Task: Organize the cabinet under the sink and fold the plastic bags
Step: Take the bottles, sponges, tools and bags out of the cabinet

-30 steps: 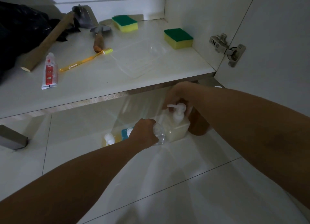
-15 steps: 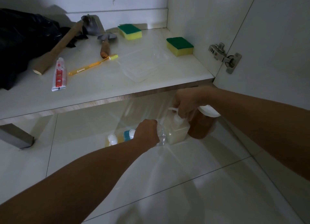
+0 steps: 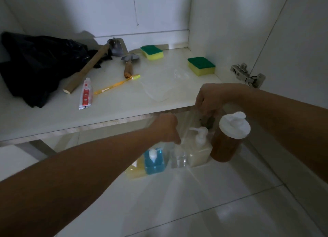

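Below, right hand [image 3: 208, 99] pinching clear bag [image 3: 184, 128], left hand [image 3: 167, 128] seemingly gripping it too, two sponges [image 3: 201, 66], four bottles [image 3: 200, 148].

light: dim, bluish | glare: streaks seen on floor tiles [image 3: 177, 192] | shadows: deep at cabinet's left rear | edges: wide-angle bending noted | focus: soft, grainy

On the cabinet shelf [image 3: 53, 119], the toothpaste tube [image 3: 85, 94] lies left of the toothbrush [image 3: 116, 84], sponges [image 3: 201, 66] right.
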A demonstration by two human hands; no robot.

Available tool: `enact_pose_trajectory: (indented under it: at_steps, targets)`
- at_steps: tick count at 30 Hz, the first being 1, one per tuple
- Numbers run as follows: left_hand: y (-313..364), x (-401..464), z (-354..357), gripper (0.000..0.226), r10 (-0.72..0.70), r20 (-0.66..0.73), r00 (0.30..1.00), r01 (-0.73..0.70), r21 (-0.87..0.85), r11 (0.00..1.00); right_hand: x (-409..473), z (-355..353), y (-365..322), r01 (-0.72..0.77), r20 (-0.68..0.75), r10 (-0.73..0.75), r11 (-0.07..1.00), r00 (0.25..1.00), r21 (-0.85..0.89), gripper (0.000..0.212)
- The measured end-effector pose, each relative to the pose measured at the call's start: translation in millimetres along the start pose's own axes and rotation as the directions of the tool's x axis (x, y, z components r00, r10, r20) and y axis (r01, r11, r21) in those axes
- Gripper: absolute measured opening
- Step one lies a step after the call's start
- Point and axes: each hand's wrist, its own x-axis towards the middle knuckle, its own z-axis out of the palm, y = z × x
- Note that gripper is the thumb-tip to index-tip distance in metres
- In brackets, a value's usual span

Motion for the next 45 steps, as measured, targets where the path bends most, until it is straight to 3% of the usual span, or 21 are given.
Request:
enact_pose_trajectory:
  at_steps: [3, 6, 16, 19, 21, 23, 26, 31, 35, 39, 45]
  targets:
    - [8.7, -3.9, -58.1, 0.039, -0.037, 0.007, 0.999, 0.038, -0.178, 0.983, 9.8, -19.9, -11.1, 0.033, -0.07, -0.019, 0.977, 0.997, 0.21, 0.017]
    - [1.5, -5.4, -104.4, 0.031, -0.091, -0.042, 0.995, 0.079, -0.222, 0.972, 22.4, -29.0, -26.3, 0.073, -0.163, -0.031, 0.963, 0.986, 0.259, 0.021]
    - [-68.9, 47.2, -165.4, 0.031, -0.213, -0.215, 0.953, 0.181, -0.158, 0.971, 79.0, -55.7, -44.7, 0.047, -0.374, 0.085, 0.942, 0.923, 0.332, 0.013]
    - [-70.1, 78.1, -182.8, 0.023, -0.168, -0.286, 0.944, 0.166, -0.029, 0.986, 106.1, -74.5, -28.5, 0.006, -0.489, 0.16, 0.947, 0.858, 0.321, 0.012]
    - [-65.1, 103.0, -194.6, 0.02, -0.121, -0.36, 0.925, 0.163, 0.09, 0.983, 126.5, -85.2, -13.9, -0.061, -0.558, 0.18, 0.972, 0.81, 0.225, 0.018]
    - [-62.7, 133.8, -199.9, 0.026, -0.066, -0.438, 0.896, 0.152, 0.165, 0.974, 143.7, -88.4, -0.5, -0.146, -0.553, 0.211, 0.976, 0.806, 0.161, 0.027]
    - [-61.3, 186.9, -197.1, 0.037, -0.077, -0.47, 0.879, 0.153, 0.125, 0.98, 168.1, -82.4, 18.3, -0.243, -0.477, 0.252, 0.967, 0.842, 0.081, 0.035]
    - [-59.2, 259.4, -181.9, 0.055, -0.065, -0.402, 0.913, 0.182, 0.262, 0.948, 201.5, -77.5, 38.1, -0.264, -0.486, 0.19, 0.961, 0.853, -0.088, 0.043]
    - [-66.1, 298.6, -173.8, 0.049, -0.044, -0.384, 0.922, 0.169, 0.298, 0.94, 206.7, -83.2, 48.5, -0.244, -0.448, 0.156, 0.959, 0.881, -0.146, 0.047]
    - [-69.9, 332.1, -172.2, 0.034, -0.01, -0.367, 0.93, 0.105, 0.238, 0.966, 213.9, -78.7, 60.7, -0.236, -0.425, 0.149, 0.959, 0.893, -0.159, 0.055]
    - [-55.4, 359.0, -180.0, 0.055, -0.161, -0.47, 0.868, 0.205, 0.046, 0.978, 210.0, -81.4, 49.3, -0.225, -0.43, 0.153, 0.967, 0.89, -0.123, 0.043]
